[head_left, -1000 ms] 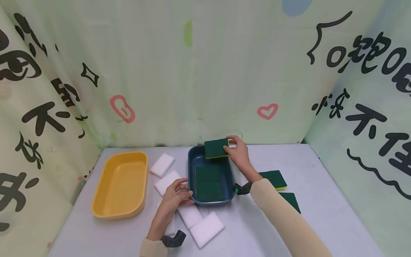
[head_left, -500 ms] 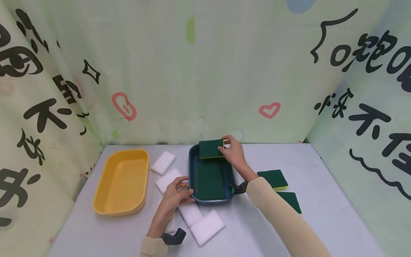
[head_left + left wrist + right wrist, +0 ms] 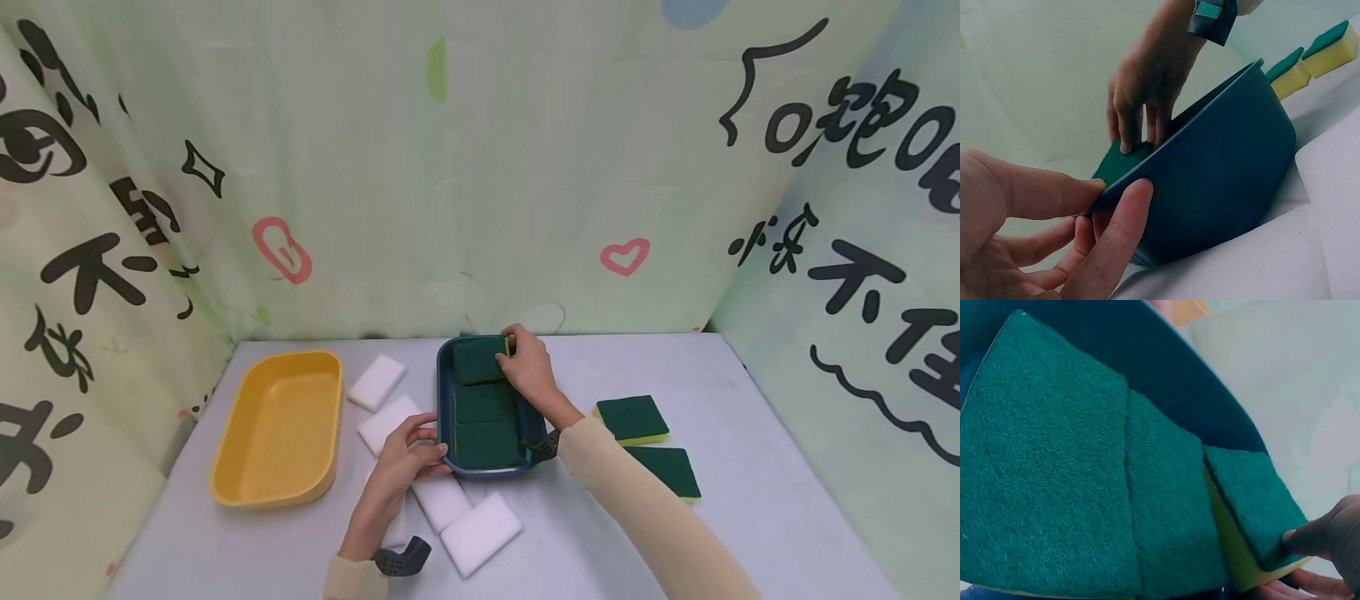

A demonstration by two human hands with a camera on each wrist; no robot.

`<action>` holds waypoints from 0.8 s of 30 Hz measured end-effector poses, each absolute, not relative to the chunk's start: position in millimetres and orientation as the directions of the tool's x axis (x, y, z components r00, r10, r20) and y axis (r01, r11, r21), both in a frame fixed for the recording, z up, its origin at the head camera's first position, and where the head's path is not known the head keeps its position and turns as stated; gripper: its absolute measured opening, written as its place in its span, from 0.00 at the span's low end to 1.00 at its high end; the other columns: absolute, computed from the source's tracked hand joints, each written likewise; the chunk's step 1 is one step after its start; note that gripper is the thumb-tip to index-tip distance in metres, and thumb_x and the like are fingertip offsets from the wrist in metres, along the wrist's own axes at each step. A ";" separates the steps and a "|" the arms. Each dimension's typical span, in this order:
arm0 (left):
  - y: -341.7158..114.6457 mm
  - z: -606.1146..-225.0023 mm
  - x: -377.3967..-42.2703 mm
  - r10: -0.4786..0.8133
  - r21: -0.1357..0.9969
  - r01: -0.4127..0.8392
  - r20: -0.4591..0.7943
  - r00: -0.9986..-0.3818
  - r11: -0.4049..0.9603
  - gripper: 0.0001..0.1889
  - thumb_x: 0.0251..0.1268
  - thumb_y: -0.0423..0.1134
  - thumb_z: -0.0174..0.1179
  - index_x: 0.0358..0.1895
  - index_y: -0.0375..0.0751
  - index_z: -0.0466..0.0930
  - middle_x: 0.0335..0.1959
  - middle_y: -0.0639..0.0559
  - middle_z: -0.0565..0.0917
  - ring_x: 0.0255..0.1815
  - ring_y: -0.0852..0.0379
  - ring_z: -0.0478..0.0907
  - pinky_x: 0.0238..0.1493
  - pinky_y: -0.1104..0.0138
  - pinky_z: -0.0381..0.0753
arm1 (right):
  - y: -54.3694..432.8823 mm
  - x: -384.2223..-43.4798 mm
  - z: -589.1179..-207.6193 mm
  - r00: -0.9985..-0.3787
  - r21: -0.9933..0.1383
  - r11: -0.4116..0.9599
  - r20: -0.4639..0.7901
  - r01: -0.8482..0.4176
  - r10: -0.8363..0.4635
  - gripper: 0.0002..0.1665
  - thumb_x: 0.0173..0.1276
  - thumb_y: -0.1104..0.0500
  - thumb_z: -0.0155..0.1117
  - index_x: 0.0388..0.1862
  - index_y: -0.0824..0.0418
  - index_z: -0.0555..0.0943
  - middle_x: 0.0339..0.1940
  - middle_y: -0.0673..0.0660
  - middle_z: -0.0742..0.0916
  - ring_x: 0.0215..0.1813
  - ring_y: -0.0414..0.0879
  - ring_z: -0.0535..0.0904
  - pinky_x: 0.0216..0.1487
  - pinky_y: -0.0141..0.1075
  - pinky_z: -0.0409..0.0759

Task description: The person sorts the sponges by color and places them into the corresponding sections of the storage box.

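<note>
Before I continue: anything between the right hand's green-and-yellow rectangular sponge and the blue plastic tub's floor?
Nothing visible: the held sponge is at the far end of the tub, with the middle sponge beside it. Directly underneath is hidden.

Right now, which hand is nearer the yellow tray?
Left. The left hand grips the blue tray on the side facing the yellow tray; the right hand, farther, pinches a sponge at the blue tray's far end.
</note>
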State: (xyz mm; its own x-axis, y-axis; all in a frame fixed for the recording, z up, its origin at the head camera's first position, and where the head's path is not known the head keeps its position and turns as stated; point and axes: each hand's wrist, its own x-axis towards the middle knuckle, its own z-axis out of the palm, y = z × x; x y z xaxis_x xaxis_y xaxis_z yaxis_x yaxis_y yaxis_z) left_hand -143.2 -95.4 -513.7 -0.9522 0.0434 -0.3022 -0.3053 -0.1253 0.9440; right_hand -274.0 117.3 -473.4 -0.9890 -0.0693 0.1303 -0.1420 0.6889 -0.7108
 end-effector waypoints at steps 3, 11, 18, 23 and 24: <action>-95.3 -513.7 -143.2 0.055 0.944 -0.304 -0.299 -0.953 -0.130 0.31 0.66 0.23 0.64 0.72 0.36 0.71 0.46 0.43 0.75 0.34 0.56 0.81 0.42 0.59 0.93 | 115.1 -274.1 -475.1 -0.989 -0.703 0.697 0.133 -0.141 -0.066 0.24 0.74 0.63 0.66 0.67 0.65 0.76 0.61 0.70 0.85 0.58 0.64 0.84 0.54 0.56 0.86; -95.5 -514.1 -142.7 0.049 0.945 -0.301 -0.297 -0.954 -0.131 0.30 0.65 0.23 0.64 0.72 0.35 0.71 0.46 0.44 0.75 0.34 0.56 0.81 0.41 0.61 0.93 | 112.5 -273.7 -479.1 -0.983 -0.688 0.703 0.159 -0.180 -0.096 0.23 0.75 0.64 0.62 0.66 0.68 0.75 0.56 0.70 0.85 0.52 0.63 0.84 0.50 0.54 0.86; -94.5 -512.9 -142.0 0.047 0.946 -0.300 -0.296 -0.954 -0.124 0.30 0.66 0.23 0.64 0.72 0.35 0.71 0.46 0.44 0.75 0.34 0.56 0.81 0.41 0.61 0.93 | 110.0 -274.9 -485.7 -0.984 -0.651 0.738 0.137 -0.176 -0.114 0.23 0.76 0.67 0.60 0.67 0.69 0.74 0.44 0.68 0.85 0.31 0.52 0.74 0.32 0.39 0.71; -95.7 -512.3 -141.2 0.043 0.949 -0.292 -0.289 -0.956 -0.120 0.30 0.66 0.23 0.64 0.72 0.35 0.71 0.46 0.43 0.75 0.34 0.56 0.81 0.42 0.60 0.93 | 107.7 -276.7 -488.2 -0.983 -0.618 0.764 0.125 -0.184 -0.135 0.22 0.75 0.68 0.59 0.67 0.65 0.76 0.53 0.69 0.87 0.27 0.49 0.70 0.30 0.37 0.67; -95.9 -512.3 -141.1 0.043 0.949 -0.292 -0.289 -0.956 -0.119 0.30 0.66 0.24 0.64 0.72 0.35 0.71 0.47 0.43 0.75 0.34 0.56 0.82 0.42 0.60 0.93 | 107.2 -277.0 -488.1 -0.983 -0.615 0.767 0.122 -0.184 -0.138 0.22 0.75 0.69 0.59 0.66 0.65 0.77 0.53 0.69 0.87 0.26 0.49 0.70 0.29 0.37 0.67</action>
State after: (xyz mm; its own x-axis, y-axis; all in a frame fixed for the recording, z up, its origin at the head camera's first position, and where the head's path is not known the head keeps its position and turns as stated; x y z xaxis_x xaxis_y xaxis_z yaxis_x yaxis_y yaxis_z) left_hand -141.1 -95.9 -512.3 -0.9563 0.0425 -0.2893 -0.2924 -0.1188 0.9489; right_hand -277.0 107.2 -488.1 -0.9828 -0.1382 0.1223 -0.1844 0.7670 -0.6145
